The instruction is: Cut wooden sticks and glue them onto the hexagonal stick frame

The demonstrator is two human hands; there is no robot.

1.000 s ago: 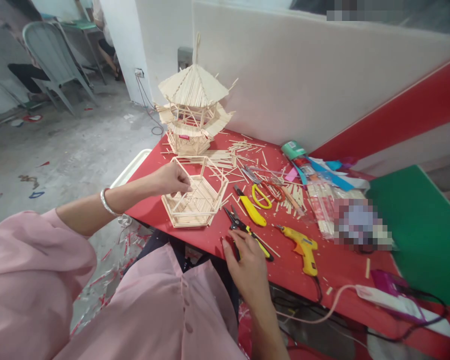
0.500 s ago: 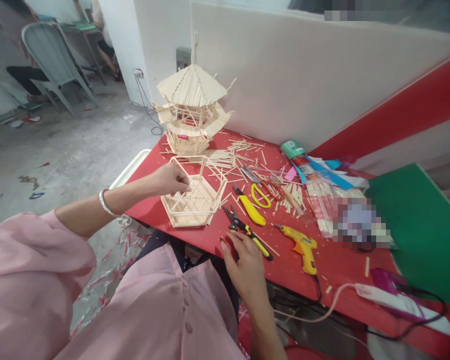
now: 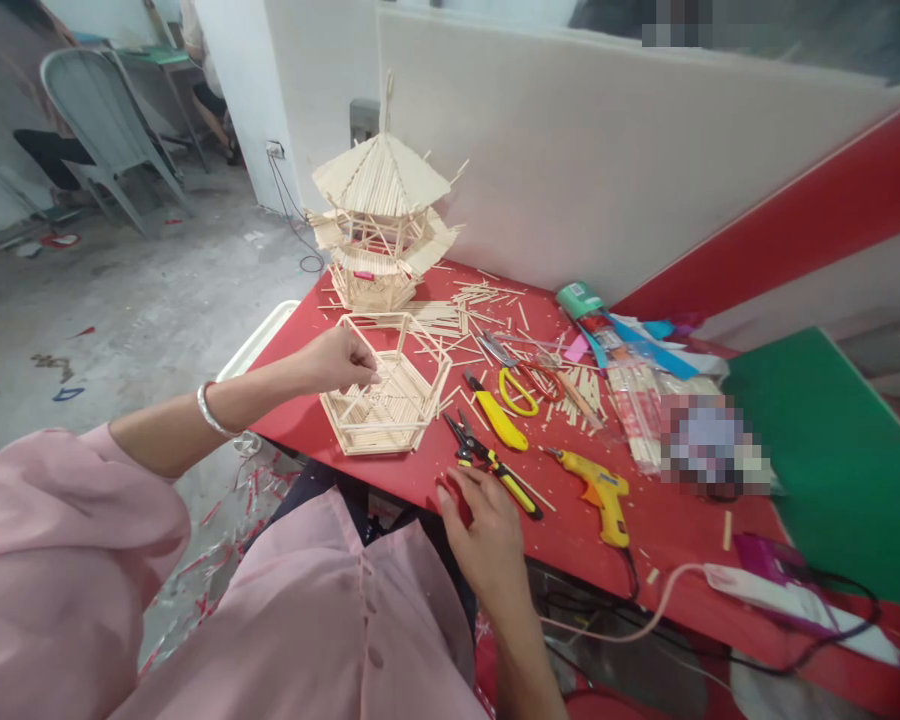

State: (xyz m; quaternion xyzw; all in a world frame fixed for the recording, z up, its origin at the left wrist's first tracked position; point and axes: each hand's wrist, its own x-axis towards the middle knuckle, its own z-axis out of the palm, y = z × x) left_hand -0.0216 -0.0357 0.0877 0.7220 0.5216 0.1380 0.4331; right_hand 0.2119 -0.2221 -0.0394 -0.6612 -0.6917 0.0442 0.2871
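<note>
My left hand (image 3: 339, 361) is closed, with fingers pinched together, over the left side of a hexagonal stick frame (image 3: 379, 442); whatever it grips is too small to make out. My right hand (image 3: 484, 515) rests at the table's front edge, fingers apart and holding nothing, just below the black and yellow pliers (image 3: 514, 485). Behind the frame stands a tiered stick pagoda (image 3: 384, 178). A yellow utility knife (image 3: 501, 418) and a yellow glue gun (image 3: 600, 490) lie on the red table (image 3: 412, 485) to the right.
Loose sticks (image 3: 442, 318), scissors (image 3: 519, 390), bagged sticks (image 3: 634, 410) and a green board (image 3: 825, 460) cover parts of the table. A white power strip (image 3: 795, 605) with cables lies at the right front. Beyond are a chair (image 3: 101, 110) and seated people.
The view has shifted very slightly. Both hands keep nearly the same pose, and the objects on the table have not moved.
</note>
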